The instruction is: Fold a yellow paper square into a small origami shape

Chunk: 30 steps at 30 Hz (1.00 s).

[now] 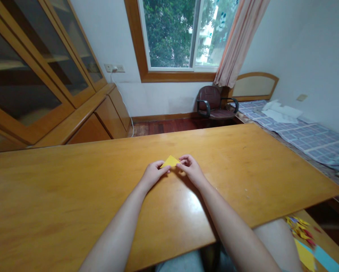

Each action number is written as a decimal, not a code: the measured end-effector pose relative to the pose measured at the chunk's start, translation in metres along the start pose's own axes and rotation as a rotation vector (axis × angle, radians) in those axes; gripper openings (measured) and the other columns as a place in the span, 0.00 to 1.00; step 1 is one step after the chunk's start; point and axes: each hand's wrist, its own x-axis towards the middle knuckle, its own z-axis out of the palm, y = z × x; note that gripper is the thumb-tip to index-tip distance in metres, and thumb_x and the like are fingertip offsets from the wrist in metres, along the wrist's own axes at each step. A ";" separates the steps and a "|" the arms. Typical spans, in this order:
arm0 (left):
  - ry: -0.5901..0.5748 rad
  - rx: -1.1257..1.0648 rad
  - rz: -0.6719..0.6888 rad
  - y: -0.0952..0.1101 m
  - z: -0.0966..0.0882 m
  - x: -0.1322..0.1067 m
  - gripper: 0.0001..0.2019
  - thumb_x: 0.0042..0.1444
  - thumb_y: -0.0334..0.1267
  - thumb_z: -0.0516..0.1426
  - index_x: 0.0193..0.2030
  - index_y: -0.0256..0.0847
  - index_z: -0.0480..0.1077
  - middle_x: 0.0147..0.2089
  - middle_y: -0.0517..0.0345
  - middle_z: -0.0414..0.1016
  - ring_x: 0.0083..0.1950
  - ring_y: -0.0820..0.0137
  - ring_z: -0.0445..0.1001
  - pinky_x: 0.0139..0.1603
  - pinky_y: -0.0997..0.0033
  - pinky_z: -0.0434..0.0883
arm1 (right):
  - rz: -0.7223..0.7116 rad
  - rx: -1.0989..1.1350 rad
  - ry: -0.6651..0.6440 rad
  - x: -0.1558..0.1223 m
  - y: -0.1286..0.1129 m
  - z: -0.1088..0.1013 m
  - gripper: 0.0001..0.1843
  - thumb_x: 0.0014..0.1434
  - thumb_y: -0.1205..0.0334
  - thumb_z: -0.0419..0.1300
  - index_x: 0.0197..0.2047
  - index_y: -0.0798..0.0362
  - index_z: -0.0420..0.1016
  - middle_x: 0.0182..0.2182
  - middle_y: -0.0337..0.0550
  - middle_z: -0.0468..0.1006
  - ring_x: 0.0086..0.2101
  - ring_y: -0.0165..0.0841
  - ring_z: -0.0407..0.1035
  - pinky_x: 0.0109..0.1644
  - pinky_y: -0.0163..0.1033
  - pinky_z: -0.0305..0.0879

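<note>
A small folded piece of yellow paper (171, 161) lies on the wooden table (73, 181), near its middle. My left hand (152, 174) has its fingers curled and pinches the paper's left edge. My right hand (190, 169) is curled too and pinches the paper's right corner. Both forearms reach in from the near edge of the table.
A glass-door wooden cabinet (39, 75) stands at the left. A dark office chair (214, 104) sits under the window. A bed with a checked cover (308, 136) runs along the right. Coloured paper pieces (299, 228) lie on a low surface at the bottom right.
</note>
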 end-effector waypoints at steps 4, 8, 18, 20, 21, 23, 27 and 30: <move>0.009 -0.090 -0.003 -0.005 -0.003 0.002 0.16 0.51 0.49 0.60 0.28 0.36 0.74 0.27 0.56 0.76 0.28 0.71 0.70 0.30 0.74 0.65 | -0.036 0.006 0.074 0.001 0.000 -0.002 0.18 0.46 0.58 0.69 0.37 0.52 0.67 0.25 0.34 0.75 0.25 0.27 0.67 0.32 0.34 0.61; 0.030 -0.151 -0.011 -0.006 -0.004 0.002 0.15 0.50 0.48 0.61 0.27 0.36 0.73 0.27 0.56 0.75 0.28 0.72 0.69 0.30 0.74 0.64 | -0.079 0.020 0.186 0.004 0.002 -0.008 0.17 0.46 0.59 0.68 0.37 0.51 0.67 0.27 0.35 0.75 0.28 0.29 0.68 0.34 0.35 0.62; 0.014 -0.072 0.025 -0.009 -0.003 0.004 0.16 0.52 0.50 0.59 0.28 0.36 0.74 0.28 0.55 0.75 0.29 0.70 0.70 0.32 0.74 0.65 | -0.175 -0.198 0.039 0.000 0.003 -0.003 0.21 0.52 0.57 0.65 0.48 0.51 0.70 0.37 0.42 0.76 0.34 0.32 0.71 0.40 0.38 0.66; -0.005 -0.004 0.037 -0.008 -0.001 0.003 0.16 0.52 0.50 0.59 0.30 0.36 0.75 0.29 0.56 0.76 0.30 0.69 0.71 0.32 0.74 0.64 | -0.166 -0.261 -0.024 -0.003 0.002 0.000 0.23 0.52 0.58 0.66 0.51 0.51 0.69 0.38 0.42 0.76 0.36 0.32 0.71 0.41 0.38 0.67; -0.013 0.029 0.044 -0.006 0.000 0.002 0.16 0.53 0.50 0.59 0.30 0.36 0.75 0.29 0.56 0.76 0.31 0.69 0.71 0.32 0.74 0.64 | -0.158 -0.277 -0.047 -0.003 0.002 0.001 0.23 0.52 0.59 0.66 0.51 0.50 0.69 0.38 0.42 0.76 0.36 0.33 0.72 0.41 0.38 0.67; -0.031 0.088 0.057 -0.002 0.001 0.000 0.16 0.53 0.50 0.58 0.30 0.37 0.75 0.28 0.58 0.75 0.31 0.69 0.71 0.32 0.74 0.63 | -0.145 -0.282 -0.087 -0.004 0.003 0.002 0.24 0.52 0.60 0.65 0.52 0.50 0.68 0.38 0.41 0.76 0.38 0.33 0.72 0.42 0.39 0.68; -0.031 0.192 0.081 0.005 0.004 -0.003 0.16 0.53 0.49 0.57 0.27 0.37 0.74 0.25 0.61 0.72 0.29 0.71 0.68 0.30 0.75 0.60 | -0.144 -0.282 -0.113 -0.003 0.006 0.001 0.26 0.51 0.62 0.65 0.54 0.50 0.66 0.37 0.40 0.76 0.38 0.32 0.73 0.45 0.39 0.68; -0.023 0.256 0.112 0.007 0.005 -0.003 0.16 0.53 0.48 0.57 0.25 0.37 0.73 0.24 0.62 0.69 0.28 0.72 0.65 0.29 0.74 0.59 | -0.155 -0.302 -0.115 -0.004 0.005 0.002 0.27 0.50 0.63 0.65 0.54 0.51 0.66 0.35 0.38 0.74 0.36 0.31 0.72 0.44 0.38 0.67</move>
